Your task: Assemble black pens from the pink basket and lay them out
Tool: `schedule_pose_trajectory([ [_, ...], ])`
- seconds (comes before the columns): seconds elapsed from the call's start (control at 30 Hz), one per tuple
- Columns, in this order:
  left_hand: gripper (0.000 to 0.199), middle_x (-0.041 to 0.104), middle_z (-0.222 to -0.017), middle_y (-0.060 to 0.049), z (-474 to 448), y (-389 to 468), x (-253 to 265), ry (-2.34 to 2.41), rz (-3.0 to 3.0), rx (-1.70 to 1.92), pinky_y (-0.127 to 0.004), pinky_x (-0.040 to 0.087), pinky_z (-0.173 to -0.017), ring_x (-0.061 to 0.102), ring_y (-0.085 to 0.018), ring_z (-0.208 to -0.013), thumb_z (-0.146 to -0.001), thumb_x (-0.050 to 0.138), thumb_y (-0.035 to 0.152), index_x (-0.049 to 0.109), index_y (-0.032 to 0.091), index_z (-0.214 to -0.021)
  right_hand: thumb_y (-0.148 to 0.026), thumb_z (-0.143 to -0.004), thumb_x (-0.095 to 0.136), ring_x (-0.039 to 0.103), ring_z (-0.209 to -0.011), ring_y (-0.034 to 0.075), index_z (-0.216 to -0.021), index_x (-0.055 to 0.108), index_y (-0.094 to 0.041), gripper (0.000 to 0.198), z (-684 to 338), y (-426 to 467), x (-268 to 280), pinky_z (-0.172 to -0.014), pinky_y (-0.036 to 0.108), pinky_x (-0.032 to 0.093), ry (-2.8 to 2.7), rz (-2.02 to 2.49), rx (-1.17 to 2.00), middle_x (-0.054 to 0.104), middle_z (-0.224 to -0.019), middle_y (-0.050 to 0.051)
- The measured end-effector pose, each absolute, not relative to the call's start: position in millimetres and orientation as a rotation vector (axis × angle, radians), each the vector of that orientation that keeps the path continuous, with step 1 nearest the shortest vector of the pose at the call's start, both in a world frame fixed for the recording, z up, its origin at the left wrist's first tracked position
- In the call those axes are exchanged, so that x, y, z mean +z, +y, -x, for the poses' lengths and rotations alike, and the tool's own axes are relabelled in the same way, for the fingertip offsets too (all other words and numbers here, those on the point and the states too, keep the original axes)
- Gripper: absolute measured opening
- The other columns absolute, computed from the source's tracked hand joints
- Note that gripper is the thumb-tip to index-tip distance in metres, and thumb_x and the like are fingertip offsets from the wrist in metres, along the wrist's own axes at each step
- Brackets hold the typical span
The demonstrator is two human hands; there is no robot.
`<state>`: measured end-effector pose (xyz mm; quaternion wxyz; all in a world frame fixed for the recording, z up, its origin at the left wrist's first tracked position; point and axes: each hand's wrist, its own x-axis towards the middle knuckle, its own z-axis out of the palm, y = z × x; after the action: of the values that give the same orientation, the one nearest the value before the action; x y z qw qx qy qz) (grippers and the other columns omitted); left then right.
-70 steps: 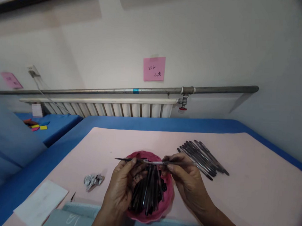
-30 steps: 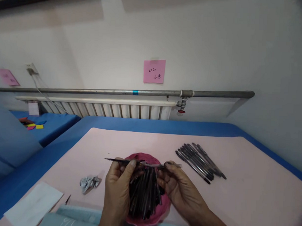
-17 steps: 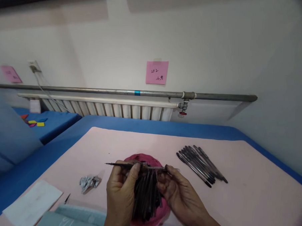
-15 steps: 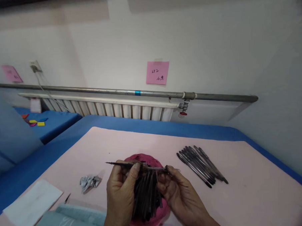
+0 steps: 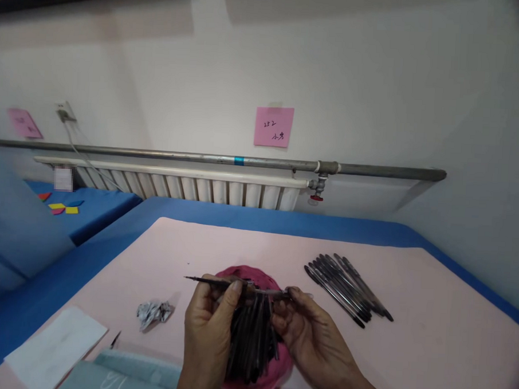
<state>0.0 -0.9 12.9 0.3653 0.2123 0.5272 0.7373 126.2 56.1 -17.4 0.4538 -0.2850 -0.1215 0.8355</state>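
Observation:
A pen refill point(image 5: 210, 282) with a thin tip pointing left lies level across my two hands. My left hand point(image 5: 211, 324) is closed on its dark part, thumb on the near side. My right hand point(image 5: 311, 334) pinches the paler right end; dark smudges mark its fingertips, and I cannot tell whether a separate small part sits there. Just below the hands is a pink basket point(image 5: 284, 370) with a scalloped rim, filled with dark pen parts point(image 5: 250, 343). To the right, several capped black pens point(image 5: 344, 287) lie side by side on the pink sheet point(image 5: 442, 340).
Left of my hands lie crumpled paper point(image 5: 153, 314), a white folded tissue point(image 5: 57, 346) and a small dark-tipped piece point(image 5: 115, 340). Light-blue cloth point(image 5: 140, 370) covers the near edge. A radiator point(image 5: 216, 190) and pipe point(image 5: 179, 155) run along the wall behind the blue table edge point(image 5: 262, 217).
The camera view has shifted slightly. Both hands keep their hold on the refill, with scarcely any movement between them.

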Motion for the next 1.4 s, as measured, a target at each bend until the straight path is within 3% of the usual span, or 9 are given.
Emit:
schedule_pose_trajectory([
  [1.2,0.022,0.062,-0.065,0.0,-0.8,-2.3,13.3,1.328,-0.538,1.838,-0.023,0.047,-0.059,0.057,-0.011,-0.06,-0.066,0.067,0.034,0.058,0.016,-0.076,-0.01,-0.059,0.075,0.063,-0.06,0.013,-0.071,0.057,-0.019,0.023,-125.9,55.0,-14.5,-0.056,0.024,0.049,-0.325,0.703,2.044,0.064,-0.062,-0.003],
  [1.4,0.02,0.065,-0.074,-0.002,-8.6,1.0,4.5,1.158,-0.632,1.716,-0.025,0.048,-0.063,0.061,-0.014,-0.069,-0.068,0.066,0.03,0.058,0.017,-0.082,-0.013,-0.058,0.077,0.063,-0.064,0.015,-0.074,0.053,-0.021,0.029,-121.6,47.5,-13.1,-0.054,0.023,0.046,-0.388,0.666,2.061,0.066,-0.069,-0.001],
])
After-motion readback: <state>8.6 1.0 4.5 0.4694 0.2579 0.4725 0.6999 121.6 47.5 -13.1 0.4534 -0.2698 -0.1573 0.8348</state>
